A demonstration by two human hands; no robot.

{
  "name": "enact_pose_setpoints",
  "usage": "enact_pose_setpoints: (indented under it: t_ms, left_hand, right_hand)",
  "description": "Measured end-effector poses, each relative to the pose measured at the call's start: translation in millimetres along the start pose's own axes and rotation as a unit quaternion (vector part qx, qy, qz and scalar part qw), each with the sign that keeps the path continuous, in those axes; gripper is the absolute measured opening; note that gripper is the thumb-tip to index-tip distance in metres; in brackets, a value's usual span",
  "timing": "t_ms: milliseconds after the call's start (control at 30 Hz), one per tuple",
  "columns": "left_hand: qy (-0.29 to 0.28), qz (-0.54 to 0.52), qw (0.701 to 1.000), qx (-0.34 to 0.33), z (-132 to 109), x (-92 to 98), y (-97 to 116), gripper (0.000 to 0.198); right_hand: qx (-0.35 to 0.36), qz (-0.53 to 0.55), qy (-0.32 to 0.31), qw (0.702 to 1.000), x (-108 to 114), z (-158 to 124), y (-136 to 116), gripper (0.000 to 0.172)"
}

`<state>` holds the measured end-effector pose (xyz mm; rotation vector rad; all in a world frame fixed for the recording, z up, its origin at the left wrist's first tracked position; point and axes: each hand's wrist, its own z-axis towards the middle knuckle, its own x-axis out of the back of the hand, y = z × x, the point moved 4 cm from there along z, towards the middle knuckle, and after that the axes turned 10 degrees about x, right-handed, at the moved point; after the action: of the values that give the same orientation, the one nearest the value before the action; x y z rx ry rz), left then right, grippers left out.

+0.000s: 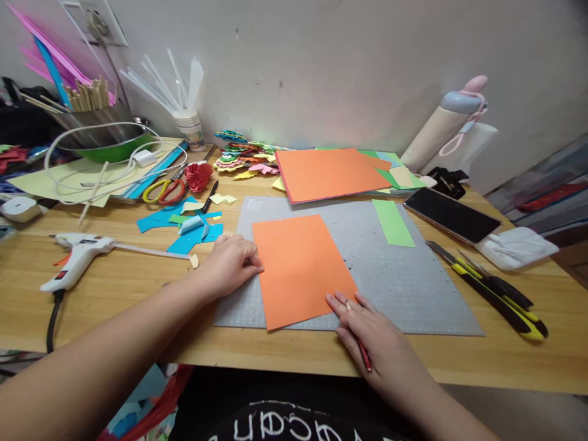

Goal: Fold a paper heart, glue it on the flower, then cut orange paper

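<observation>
A sheet of orange paper (301,266) lies slightly turned on a grey cutting mat (390,282). My left hand (234,263) is closed at the sheet's left edge, thumb and forefinger pinching it. My right hand (367,327) rests at the lower right corner, its fingertips on the paper. A red pencil (364,355) is tucked in that hand, its pale tip showing between the fingers. A strip of green paper (392,223) lies on the mat's upper right part.
Left are a hot glue gun (80,254), scissors (166,188) and blue paper scraps (188,229). Stacked orange sheets (331,174) lie behind the mat. On the right are a phone (452,214), a utility knife (496,297) and a leaning umbrella (438,125).
</observation>
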<state>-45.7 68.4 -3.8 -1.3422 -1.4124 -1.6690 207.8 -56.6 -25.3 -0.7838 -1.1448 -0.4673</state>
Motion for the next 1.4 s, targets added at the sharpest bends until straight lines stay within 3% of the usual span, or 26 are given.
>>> enact_pose_setpoints:
  t_ms: [300,767,1167,1400]
  left_hand:
    - [-0.034,-0.014,0.999,-0.023,-37.1,-5.9,22.7,0.014]
    - [-0.094,-0.035,0.995,-0.013,-44.9,-8.5,28.3,0.014]
    - [-0.135,-0.059,0.989,-0.033,-66.7,-13.2,44.7,0.011]
    - [-0.183,-0.185,0.965,-0.037,-72.4,-9.0,31.5,0.012]
  right_hand:
    - [0.000,0.010,0.009,1.000,-0.9,-0.8,-0.8,0.042]
    - [-0.001,0.012,0.007,1.000,0.5,-1.1,-0.9,0.039]
    - [0.001,0.005,-0.005,1.000,-1.5,-1.5,-0.1,0.040]
    - [0.002,0.004,0.001,1.000,-0.7,-1.3,-0.8,0.042]
